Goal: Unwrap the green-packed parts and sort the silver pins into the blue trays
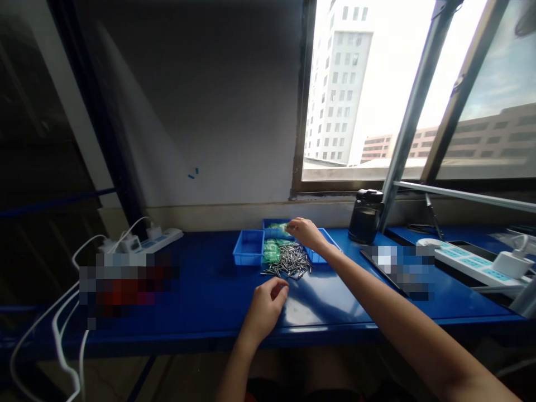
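Observation:
My right hand [305, 231] reaches forward over the blue trays and pinches a small green plastic piece [281, 226] above the far blue tray [272, 224]. My left hand [268, 304] rests on the blue table [201, 290] with its fingers curled in a pinch; what it holds is too small to make out. Between the hands lies a pile of small metal pins [290, 262], with more green pieces [271, 251] beside it.
An empty blue tray [248, 248] sits left of the pins and another blue tray [319, 254] right of them. A black jar [365, 216] stands by the window. White power strips lie at the left [146, 241] and right [473, 263], with cables hanging.

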`<state>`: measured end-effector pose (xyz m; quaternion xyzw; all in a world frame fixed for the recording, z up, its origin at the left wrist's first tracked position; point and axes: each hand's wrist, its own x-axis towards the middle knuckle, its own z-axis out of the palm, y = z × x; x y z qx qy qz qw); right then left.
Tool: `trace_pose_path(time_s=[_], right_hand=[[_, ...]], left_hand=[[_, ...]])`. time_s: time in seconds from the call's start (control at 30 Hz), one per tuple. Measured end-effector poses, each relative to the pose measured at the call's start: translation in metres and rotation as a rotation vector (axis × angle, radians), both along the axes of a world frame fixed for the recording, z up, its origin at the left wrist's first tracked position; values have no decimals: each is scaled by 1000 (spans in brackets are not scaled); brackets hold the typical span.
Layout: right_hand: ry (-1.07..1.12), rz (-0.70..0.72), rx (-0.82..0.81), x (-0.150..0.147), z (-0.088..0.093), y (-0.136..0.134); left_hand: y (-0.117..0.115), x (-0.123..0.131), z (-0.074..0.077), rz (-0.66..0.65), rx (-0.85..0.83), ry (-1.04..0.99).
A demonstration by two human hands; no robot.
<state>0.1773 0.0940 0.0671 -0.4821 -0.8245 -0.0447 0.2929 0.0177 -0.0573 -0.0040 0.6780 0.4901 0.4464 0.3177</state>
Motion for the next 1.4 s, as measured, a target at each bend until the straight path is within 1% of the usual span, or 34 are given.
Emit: trace_pose_path(time_s=[0.07, 0.13, 0.2, 0.27, 0.4, 0.53, 0.57, 0.63, 0.73, 0.87, 0.93, 1.03, 1.1, 1.17, 1.27, 1.4], right_hand=[[-125, -119, 0, -11, 4, 20], [-263, -161, 3, -21, 5, 36], [-364, -154, -19, -29, 3, 50], [-416, -127, -61, -36, 0, 62], [-467, -67, -126, -42, -3, 73], [-450, -5, -92, -38, 4, 69], [-439, 32, -66, -35, 5, 67], [-457, 124, -72, -30, 6, 63], [-486, 231, -125, -23, 0, 56], [-392, 293, -156, -24, -14, 41], [-364, 274, -166, -27, -20, 33], [-434, 147, -132, -30, -25, 24], [-495, 65, -108, -27, -25, 22], [-533, 19, -122, -24, -25, 24], [-556, -8, -145, -21, -26, 29], [-556, -2, -110, -27, -27, 30]], left_hand=[[0, 0, 1, 7, -17, -21], [0, 0, 1, 15, -32, -42], [1, -1, 0, 18, -43, -60], [2, -1, 0, 17, -56, -72], [3, -2, 2, 20, -89, -80], [6, -3, 3, 19, -115, -83], [6, -3, 3, 17, -119, -80], [6, -2, 3, 11, -125, -66], [6, -1, 4, 1, -127, -38], [5, -1, 5, -21, -108, 8], [4, 0, 4, -29, -94, 29], [4, 0, 4, -50, -70, 53], [4, 0, 4, -56, -59, 55], [4, 0, 4, -50, -55, 50], [3, 0, 4, -37, -56, 28], [2, 1, 3, -21, -54, 0]])
